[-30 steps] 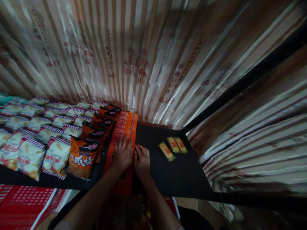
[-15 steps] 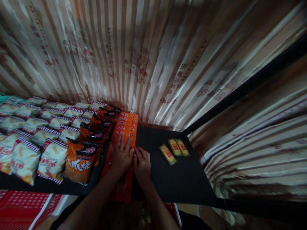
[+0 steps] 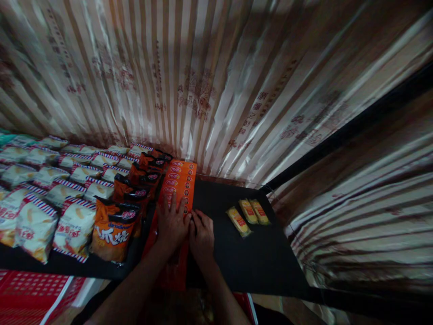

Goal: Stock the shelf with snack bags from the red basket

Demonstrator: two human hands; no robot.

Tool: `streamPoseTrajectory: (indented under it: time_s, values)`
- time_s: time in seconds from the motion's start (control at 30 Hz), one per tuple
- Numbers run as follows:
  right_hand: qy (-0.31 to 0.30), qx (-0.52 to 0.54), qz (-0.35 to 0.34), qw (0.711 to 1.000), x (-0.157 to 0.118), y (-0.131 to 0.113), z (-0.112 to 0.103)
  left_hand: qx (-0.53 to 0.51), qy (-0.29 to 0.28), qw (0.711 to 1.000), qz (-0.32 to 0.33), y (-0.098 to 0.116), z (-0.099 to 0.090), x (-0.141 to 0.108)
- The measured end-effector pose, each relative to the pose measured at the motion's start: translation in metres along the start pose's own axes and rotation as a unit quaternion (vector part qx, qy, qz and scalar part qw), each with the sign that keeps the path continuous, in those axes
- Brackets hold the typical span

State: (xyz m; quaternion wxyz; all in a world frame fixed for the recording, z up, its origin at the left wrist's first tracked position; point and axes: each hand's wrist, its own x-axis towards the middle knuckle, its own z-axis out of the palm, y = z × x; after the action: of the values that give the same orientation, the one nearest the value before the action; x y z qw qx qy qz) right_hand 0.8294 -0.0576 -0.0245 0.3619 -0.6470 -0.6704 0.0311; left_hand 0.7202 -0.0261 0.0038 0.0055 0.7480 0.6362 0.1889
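Note:
Orange flat packets (image 3: 179,183) lie overlapped in a long row running away from me on the black table. My left hand (image 3: 172,225) rests flat on top of them with its fingers spread. Against their right edge is my right hand (image 3: 202,232), fingers bent and pressed together, the tips at the packets' edge beside my left thumb. The lower part of the row is partly hidden under my left hand and forearm. To the left stand orange-and-black snack bags (image 3: 113,232), one behind another.
White snack bags (image 3: 74,228) fill the table's left side in rows. Three small yellow packets (image 3: 239,221) lie on the black table top (image 3: 257,266) at right. A red basket (image 3: 30,289) sits below the front edge. A striped curtain (image 3: 216,90) hangs behind.
The view has shifted slightly, so everything sits a little lower and to the right. Both hands stay at the orange packets, with little visible change.

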Motion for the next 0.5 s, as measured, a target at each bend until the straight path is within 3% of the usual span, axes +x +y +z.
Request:
streamPoseTrajectory:
  time_s: [0.5]
  values:
    - [-0.007,-0.009,0.005,1.0,0.0003,-0.0015,-0.0011,-0.004,0.009,1.0,-0.006,0.0015,-0.0043,0.0018]
